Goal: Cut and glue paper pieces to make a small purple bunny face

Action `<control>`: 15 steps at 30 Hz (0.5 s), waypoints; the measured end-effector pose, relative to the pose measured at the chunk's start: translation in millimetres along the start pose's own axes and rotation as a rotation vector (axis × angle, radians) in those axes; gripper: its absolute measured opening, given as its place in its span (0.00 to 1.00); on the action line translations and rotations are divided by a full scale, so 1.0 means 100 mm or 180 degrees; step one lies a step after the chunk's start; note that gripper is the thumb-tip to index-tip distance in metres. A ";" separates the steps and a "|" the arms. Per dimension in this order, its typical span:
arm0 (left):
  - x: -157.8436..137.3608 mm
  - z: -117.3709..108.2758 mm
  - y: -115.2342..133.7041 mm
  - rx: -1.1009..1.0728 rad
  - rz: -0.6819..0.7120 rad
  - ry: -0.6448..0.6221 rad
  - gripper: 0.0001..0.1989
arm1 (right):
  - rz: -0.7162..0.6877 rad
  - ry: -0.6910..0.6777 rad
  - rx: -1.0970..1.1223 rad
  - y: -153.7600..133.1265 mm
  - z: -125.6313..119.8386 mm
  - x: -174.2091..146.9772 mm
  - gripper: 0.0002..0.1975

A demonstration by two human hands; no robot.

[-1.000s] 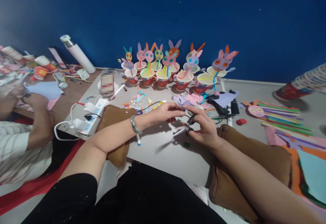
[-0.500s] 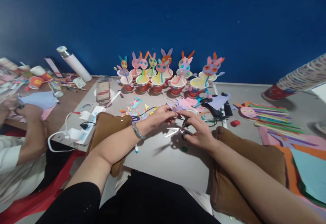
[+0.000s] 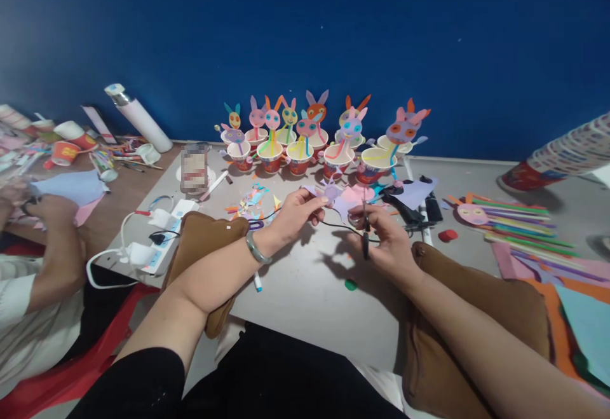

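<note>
Between its thumb and fingers, my left hand (image 3: 301, 212) pinches a small purple paper cut-out (image 3: 332, 191) with a spiky edge. My right hand (image 3: 388, 241) is closed on a pair of scissors (image 3: 366, 228), whose blades point up and away from me, apart from the paper. Pink paper pieces (image 3: 358, 196) and a purple sheet (image 3: 413, 191) lie just beyond my hands. Below them on the table is a small green disc (image 3: 351, 285). Further back stand several paper cups (image 3: 300, 157) with rabbit-like paper faces.
Brown cushions (image 3: 204, 247) (image 3: 476, 317) lie under both forearms. A power strip (image 3: 166, 241) sits on the left, and a cup stack (image 3: 548, 158) leans at right. Coloured sticks (image 3: 519, 215) and a red cap (image 3: 447, 235) lie nearby. At far left a co-worker's hands (image 3: 52, 206) handle paper.
My hands have moved apart. The scissors have turned from pointing left to pointing upward, and the purple cut-out now shows more fully in my left hand.
</note>
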State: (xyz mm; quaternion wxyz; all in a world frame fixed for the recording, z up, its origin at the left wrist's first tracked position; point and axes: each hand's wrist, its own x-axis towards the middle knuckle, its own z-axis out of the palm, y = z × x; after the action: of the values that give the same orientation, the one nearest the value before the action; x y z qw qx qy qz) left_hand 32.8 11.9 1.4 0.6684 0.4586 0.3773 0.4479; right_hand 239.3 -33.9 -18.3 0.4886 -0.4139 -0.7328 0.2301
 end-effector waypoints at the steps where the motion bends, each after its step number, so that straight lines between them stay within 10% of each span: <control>1: 0.00 0.00 0.00 -0.0039 0.0039 0.0058 0.19 | 0.0114 -0.0027 0.0056 0.00 0.00 0.01 0.16; 15: -0.11 0.14 0.02 -0.0364 0.0141 0.0334 0.25 | 0.1043 -0.1070 0.0187 -0.07 0.04 0.04 0.23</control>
State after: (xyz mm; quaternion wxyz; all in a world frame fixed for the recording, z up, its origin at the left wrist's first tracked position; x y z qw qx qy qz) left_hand 41.8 -2.2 8.2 0.6627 0.4039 0.3754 0.5067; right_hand 232.3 -34.6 -12.9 0.3277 -0.4687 -0.7199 0.3933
